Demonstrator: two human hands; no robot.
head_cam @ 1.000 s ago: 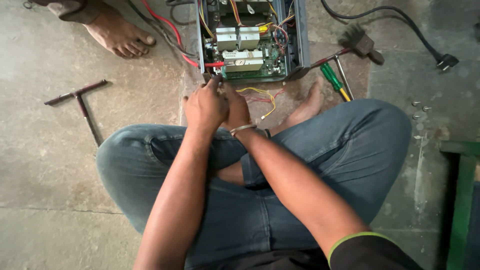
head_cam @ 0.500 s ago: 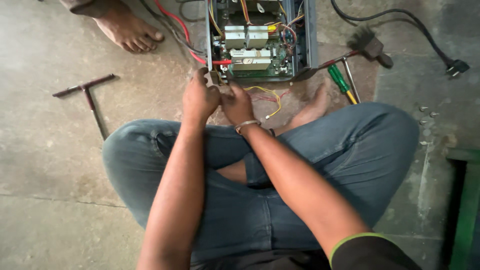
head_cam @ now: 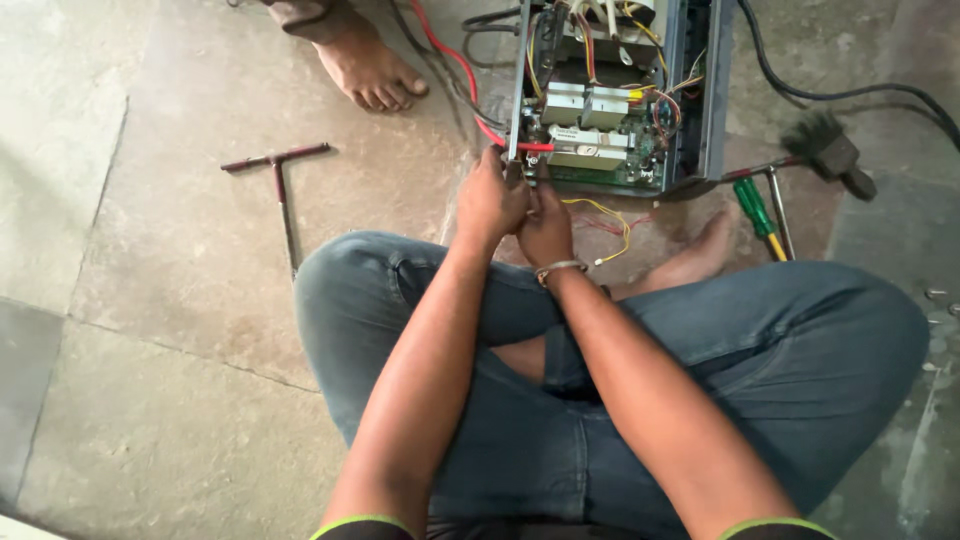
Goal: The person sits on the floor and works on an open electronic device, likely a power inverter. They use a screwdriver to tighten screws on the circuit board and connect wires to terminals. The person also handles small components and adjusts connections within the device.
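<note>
Opened electronics chassis (head_cam: pixel 690 110) on the stone floor (head_cam: pixel 150 300), straight ahead of the crossed legs, lid off, circuit board (head_cam: pixel 600 170) and grey block components (head_cam: pixel 585 105) bared, yellow and red wiring (head_cam: pixel 655 100) tangled inside. Both hands bunched at its near left corner. Left hand (head_cam: pixel 490 200) curled tight, knuckles up, fingers closed around something small at the chassis edge; exactly what, impossible to tell. Right hand (head_cam: pixel 545 225) pressed right against the left, fingers folded in too, grip hidden behind the other hand; metal bangle (head_cam: pixel 558 268) on that wrist. Thin yellow wire (head_cam: pixel 605 215) looping out over the floor just right of the hands. Red cable (head_cam: pixel 450 60) running in from the upper left to the same corner.

Further out: green-handled screwdriver (head_cam: pixel 752 205) beside the chassis on the right, a slim metal rod (head_cam: pixel 780 215) lying just next to it, a dusty brush (head_cam: pixel 825 150) beyond those. Black power cable (head_cam: pixel 850 95) snaking off to the upper right. Well off to the left, a T-handled wrench (head_cam: pixel 280 190) flat on the floor. Up top, another person's bare foot (head_cam: pixel 370 70) planted near the red cable. Blue jeans (head_cam: pixel 800 340) filling the foreground, own bare foot (head_cam: pixel 695 262) tucked near the chassis.
</note>
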